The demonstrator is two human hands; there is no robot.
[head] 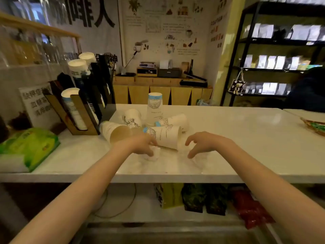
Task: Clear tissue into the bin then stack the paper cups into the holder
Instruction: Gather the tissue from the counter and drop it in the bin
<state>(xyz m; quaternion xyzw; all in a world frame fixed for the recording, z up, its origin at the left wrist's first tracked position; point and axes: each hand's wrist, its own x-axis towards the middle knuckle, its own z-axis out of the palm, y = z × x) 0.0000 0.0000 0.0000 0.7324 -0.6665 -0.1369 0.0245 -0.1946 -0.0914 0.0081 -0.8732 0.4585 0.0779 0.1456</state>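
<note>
Several white paper cups lie scattered on the white counter (pixel 237 138): one stands upside down (pixel 155 107), others lie on their sides (pixel 165 137), (pixel 115 132). My left hand (pixel 142 144) pinches a crumpled white tissue (pixel 154 154) just in front of the cups. My right hand (pixel 204 142) hovers with fingers spread over another crumpled tissue (pixel 199 158), not gripping it. The black and wood cup holder (pixel 82 110) stands at the left with cup stacks in its slots. No bin is in view.
A green tissue pack (pixel 29 147) lies at the counter's left front. A white sign (pixel 37 104) stands behind the holder. A patterned packet (pixel 314 126) sits at the far right edge. Bags fill the shelf (pixel 202 199) under the counter.
</note>
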